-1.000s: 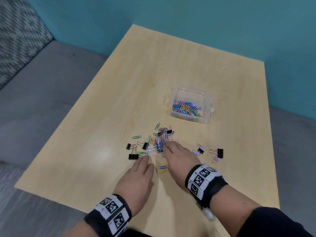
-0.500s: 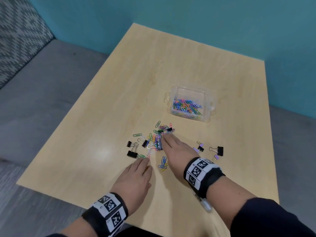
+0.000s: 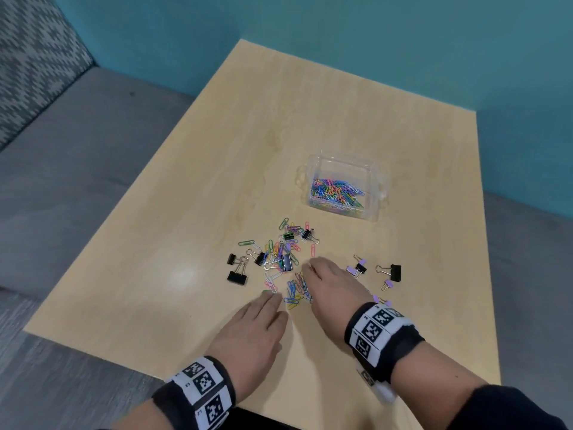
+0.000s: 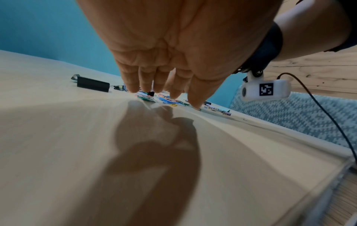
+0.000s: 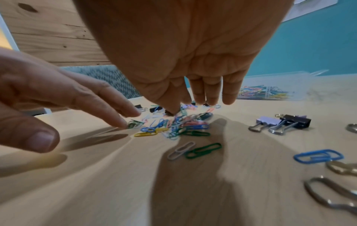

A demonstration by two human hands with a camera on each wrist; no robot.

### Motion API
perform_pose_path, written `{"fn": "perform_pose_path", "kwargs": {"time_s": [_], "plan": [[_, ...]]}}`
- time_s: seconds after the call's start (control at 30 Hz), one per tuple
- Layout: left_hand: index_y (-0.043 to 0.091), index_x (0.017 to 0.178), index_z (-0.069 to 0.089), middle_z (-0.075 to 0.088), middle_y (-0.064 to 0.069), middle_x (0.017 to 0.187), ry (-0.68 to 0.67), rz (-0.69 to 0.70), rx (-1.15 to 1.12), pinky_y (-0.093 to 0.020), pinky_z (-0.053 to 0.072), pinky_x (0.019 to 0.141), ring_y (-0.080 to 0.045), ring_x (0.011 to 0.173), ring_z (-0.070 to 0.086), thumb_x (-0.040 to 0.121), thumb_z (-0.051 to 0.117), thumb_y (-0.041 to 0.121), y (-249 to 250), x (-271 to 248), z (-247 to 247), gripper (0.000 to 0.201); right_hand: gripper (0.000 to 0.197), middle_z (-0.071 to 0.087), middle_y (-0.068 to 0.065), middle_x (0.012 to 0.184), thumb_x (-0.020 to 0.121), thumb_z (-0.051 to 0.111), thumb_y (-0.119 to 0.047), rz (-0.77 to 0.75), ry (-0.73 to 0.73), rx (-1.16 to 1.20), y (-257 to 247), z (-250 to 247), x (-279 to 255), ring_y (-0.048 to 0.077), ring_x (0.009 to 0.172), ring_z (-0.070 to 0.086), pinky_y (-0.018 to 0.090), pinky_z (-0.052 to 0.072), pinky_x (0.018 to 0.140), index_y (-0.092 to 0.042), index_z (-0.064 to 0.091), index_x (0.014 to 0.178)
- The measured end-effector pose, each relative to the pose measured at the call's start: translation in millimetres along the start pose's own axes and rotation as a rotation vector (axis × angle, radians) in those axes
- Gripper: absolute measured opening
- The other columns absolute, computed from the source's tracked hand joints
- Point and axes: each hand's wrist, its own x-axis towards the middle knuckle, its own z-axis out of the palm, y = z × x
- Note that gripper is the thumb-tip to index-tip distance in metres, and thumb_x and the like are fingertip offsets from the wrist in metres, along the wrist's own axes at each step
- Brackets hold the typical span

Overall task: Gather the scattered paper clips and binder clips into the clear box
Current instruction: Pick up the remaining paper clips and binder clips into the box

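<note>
Roughly half done, I'd say. Clear box sits beyond right hand, already holding heap of coloured paper clips. Loose paper clips piled between both hands' fingertips, more strewn just ahead. Left hand flat, fingers straight, gripping nothing; right hand same, fingers extended down onto pile. Binder clips right of right hand and left of pile, all on worktop, none boxed yet.

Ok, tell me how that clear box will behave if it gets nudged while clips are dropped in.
The clear box looks thin-walled and holds only a shallow layer of paper clips, so it is probably light and would likely slide on the smooth table. Its low, wide shape makes tipping unlikely. Neither hand touches it.
</note>
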Motion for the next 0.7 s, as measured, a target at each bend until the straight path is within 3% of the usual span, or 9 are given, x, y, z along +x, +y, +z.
{"fn": "perform_pose_path", "kwargs": {"time_s": [0.1,0.17,0.23,0.4,0.57,0.7], "plan": [[0.012,0.114,0.059,0.050,-0.015,0.135,-0.027,-0.085,0.006,-0.040,0.047,0.095,-0.032,0.125,0.047,0.067,0.072,0.036,-0.8,2.4,0.4,0.054,0.067,0.022,0.016,0.152,0.082,0.043,-0.004,0.006,-0.085,-0.012,3.0,-1.9,6.1,0.033,0.143,0.018,0.041,0.026,0.112,-0.002,0.024,0.146],[0.012,0.112,0.061,0.052,-0.014,0.134,-0.044,-0.066,-0.003,-0.038,0.048,0.093,-0.030,0.124,0.049,0.065,0.074,0.038,-0.4,1.8,2.1,0.055,0.067,0.011,0.013,0.156,0.084,0.041,-0.006,0.026,-0.160,-0.028,1.4,0.1,2.6,0.030,0.145,0.006,0.041,0.020,0.114,-0.004,0.017,0.147],[0.014,0.113,0.060,0.052,-0.013,0.134,-0.049,-0.017,-0.021,-0.037,0.048,0.094,-0.028,0.123,0.050,0.065,0.073,0.039,-0.1,0.0,3.3,0.056,0.066,0.012,0.011,0.156,0.084,0.040,-0.007,0.025,-0.184,-0.023,-2.0,2.5,-4.1,0.030,0.145,0.006,0.042,0.022,0.113,-0.006,0.019,0.146],[0.013,0.119,0.058,0.052,-0.013,0.134,0.004,-0.047,-0.015,-0.038,0.045,0.096,-0.028,0.123,0.050,0.068,0.072,0.038,-6.6,2.7,-1.2,0.058,0.062,0.034,0.013,0.146,0.080,0.046,-0.005,-0.024,-0.070,-0.008,1.8,-1.7,-4.3,0.032,0.136,0.029,0.043,0.032,0.107,-0.004,0.034,0.141],[0.011,0.119,0.060,0.054,-0.012,0.132,0.024,-0.081,-0.018,-0.036,0.048,0.091,-0.027,0.121,0.052,0.064,0.077,0.036,-12.8,21.8,-4.1,0.062,0.071,0.012,0.009,0.158,0.087,0.046,-0.008,0.007,-0.131,-0.003,6.2,-9.0,18.5,0.028,0.146,0.009,0.041,0.020,0.115,-0.006,0.014,0.150],[0.011,0.118,0.059,0.056,-0.012,0.130,0.004,-0.065,-0.014,-0.039,0.049,0.093,-0.028,0.121,0.052,0.068,0.074,0.034,-20.6,30.1,0.3,0.057,0.071,0.011,0.007,0.158,0.087,0.047,-0.012,-0.020,-0.158,-0.051,6.7,-10.0,28.6,0.026,0.145,0.007,0.040,0.021,0.114,-0.007,0.014,0.149]]}}
